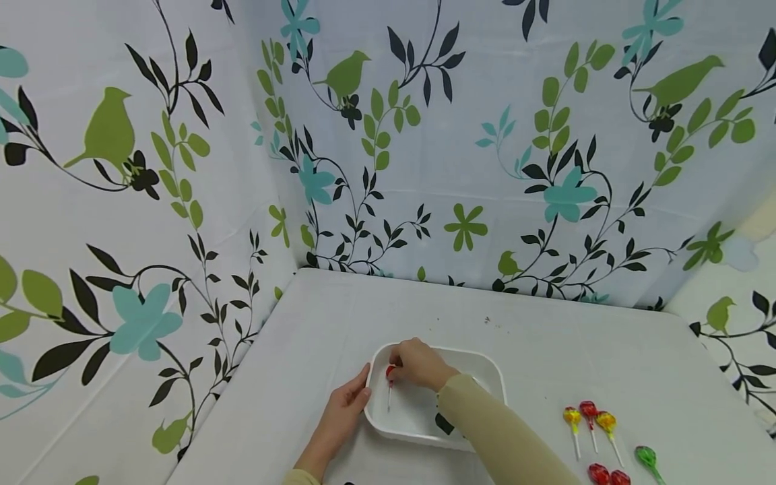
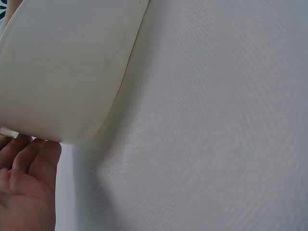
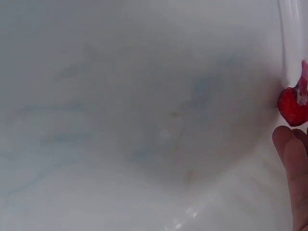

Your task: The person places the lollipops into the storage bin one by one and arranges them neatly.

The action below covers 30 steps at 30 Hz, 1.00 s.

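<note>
A white tray (image 1: 418, 431) stands on the table. My left hand (image 1: 344, 412) holds its left side, thumb at the rim and fingers along the outer wall. In the left wrist view, those fingers (image 2: 43, 166) press against the tray's wall (image 2: 67, 77). Inside the tray, my right hand (image 1: 419, 364) has its fingertips at the head of a red lollipop (image 1: 390, 370), whose white stick points toward me. Close up in the right wrist view, the fingertips (image 3: 284, 137) meet the lower edge of the shiny red candy (image 3: 292, 107); the frame's edge cuts off part of the grip.
To the tray's right lie yellow lollipops (image 1: 572, 415), red lollipops (image 1: 599, 473) and a green lollipop (image 1: 646, 456). A small black item (image 1: 444, 423) shows beside my right sleeve (image 1: 497, 431). Patterned curtains (image 1: 388, 188) border the white table (image 1: 339, 303) at the back and sides.
</note>
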Tool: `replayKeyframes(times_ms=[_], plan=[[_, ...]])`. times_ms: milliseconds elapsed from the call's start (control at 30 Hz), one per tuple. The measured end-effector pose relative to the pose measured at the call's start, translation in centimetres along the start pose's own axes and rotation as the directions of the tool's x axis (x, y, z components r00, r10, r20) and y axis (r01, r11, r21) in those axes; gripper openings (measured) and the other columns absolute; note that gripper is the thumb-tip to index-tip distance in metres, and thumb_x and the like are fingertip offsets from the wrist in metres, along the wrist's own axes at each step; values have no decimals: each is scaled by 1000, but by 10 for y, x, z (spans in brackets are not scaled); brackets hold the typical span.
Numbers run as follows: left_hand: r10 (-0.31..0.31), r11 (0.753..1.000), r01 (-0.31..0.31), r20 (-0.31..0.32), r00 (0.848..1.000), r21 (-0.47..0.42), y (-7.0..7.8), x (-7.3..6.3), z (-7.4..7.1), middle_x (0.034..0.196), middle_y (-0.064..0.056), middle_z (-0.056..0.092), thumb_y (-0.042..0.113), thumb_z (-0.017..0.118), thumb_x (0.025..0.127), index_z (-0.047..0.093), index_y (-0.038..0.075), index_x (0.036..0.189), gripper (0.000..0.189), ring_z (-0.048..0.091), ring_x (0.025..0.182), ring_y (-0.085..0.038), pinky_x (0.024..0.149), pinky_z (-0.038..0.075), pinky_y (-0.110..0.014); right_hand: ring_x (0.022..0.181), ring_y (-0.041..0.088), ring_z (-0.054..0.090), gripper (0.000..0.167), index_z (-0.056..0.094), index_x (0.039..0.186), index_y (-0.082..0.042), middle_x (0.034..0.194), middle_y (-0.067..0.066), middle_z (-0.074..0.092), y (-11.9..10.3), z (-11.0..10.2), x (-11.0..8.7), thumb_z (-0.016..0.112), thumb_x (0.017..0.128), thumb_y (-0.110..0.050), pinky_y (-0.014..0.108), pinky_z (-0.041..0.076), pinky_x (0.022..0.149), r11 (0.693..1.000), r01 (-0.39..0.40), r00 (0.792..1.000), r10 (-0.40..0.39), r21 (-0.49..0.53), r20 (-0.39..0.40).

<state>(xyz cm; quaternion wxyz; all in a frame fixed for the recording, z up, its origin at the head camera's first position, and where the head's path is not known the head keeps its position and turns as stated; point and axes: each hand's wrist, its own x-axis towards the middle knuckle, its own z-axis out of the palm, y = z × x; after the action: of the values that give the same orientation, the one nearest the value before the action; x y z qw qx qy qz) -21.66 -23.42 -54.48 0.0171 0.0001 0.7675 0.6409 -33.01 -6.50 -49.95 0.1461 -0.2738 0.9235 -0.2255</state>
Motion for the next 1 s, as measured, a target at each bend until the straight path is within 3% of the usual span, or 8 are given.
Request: replayKeyframes(times_ms=[133, 267, 467, 667, 800, 900, 1000], plan=[[-2, 1000, 2, 3, 1000, -3, -2, 1, 5, 161, -15, 38, 10, 52, 106, 41, 4, 155, 50, 31, 152, -37, 123, 29, -50, 75, 9, 63, 18, 79, 103, -7, 88, -2, 75, 6, -10, -10, 81, 88, -17, 23, 60, 72, 1000, 13, 1000, -12, 23, -24], [-24, 1000, 23, 1, 1000, 16, -1, 1, 6, 162, -13, 37, 12, 52, 106, 41, 6, 156, 51, 29, 153, -36, 124, 29, -50, 86, 13, 69, 26, 77, 112, -3, 100, 5, 77, 13, -36, -30, 80, 90, -17, 30, 65, 81, 991, 40, 997, -32, 124, -65], [-28, 999, 28, -9, 1000, 26, 1, 1, 4, 163, -13, 36, 12, 52, 106, 40, 6, 156, 52, 28, 154, -36, 123, 30, -49, 94, 17, 73, 27, 76, 115, -5, 105, 6, 77, 46, -89, -80, 77, 92, -19, 31, 65, 83, 968, 47, 974, 10, 248, -226], [-37, 997, 38, -27, 999, 64, 1, 3, 4, 163, -9, 37, 10, 52, 106, 40, 7, 156, 51, 29, 154, -31, 122, 31, -45, 102, 23, 75, 30, 73, 120, -3, 116, 15, 76, 115, -138, -157, 73, 96, -21, 30, 66, 86, 956, 19, 901, 110, 292, -419], [-59, 995, 61, -25, 998, 83, 1, 3, 5, 164, -8, 35, 10, 51, 107, 38, 7, 157, 52, 28, 154, -30, 121, 31, -43, 97, 0, 72, 38, 70, 126, 0, 122, 20, 74, 162, -163, -217, 69, 99, -27, 14, 61, 83, 958, -64, 842, 201, 278, -501], [-80, 992, 81, -11, 997, 95, 2, 3, 6, 165, -8, 32, 12, 50, 108, 36, 7, 158, 53, 25, 155, -31, 121, 32, -43, 90, -20, 60, 46, 66, 131, 0, 126, 24, 71, 194, -174, -262, 65, 102, -34, 4, 53, 77, 947, -169, 788, 296, 272, -540], [-85, 990, 83, 5, 996, 113, 4, 2, 8, 166, -8, 29, 14, 49, 108, 34, 7, 159, 53, 24, 156, -32, 121, 32, -44, 86, -28, 50, 55, 62, 137, 0, 127, 20, 71, 224, -180, -305, 61, 102, -42, 12, 59, 75, 911, -288, 732, 409, 295, -546]])
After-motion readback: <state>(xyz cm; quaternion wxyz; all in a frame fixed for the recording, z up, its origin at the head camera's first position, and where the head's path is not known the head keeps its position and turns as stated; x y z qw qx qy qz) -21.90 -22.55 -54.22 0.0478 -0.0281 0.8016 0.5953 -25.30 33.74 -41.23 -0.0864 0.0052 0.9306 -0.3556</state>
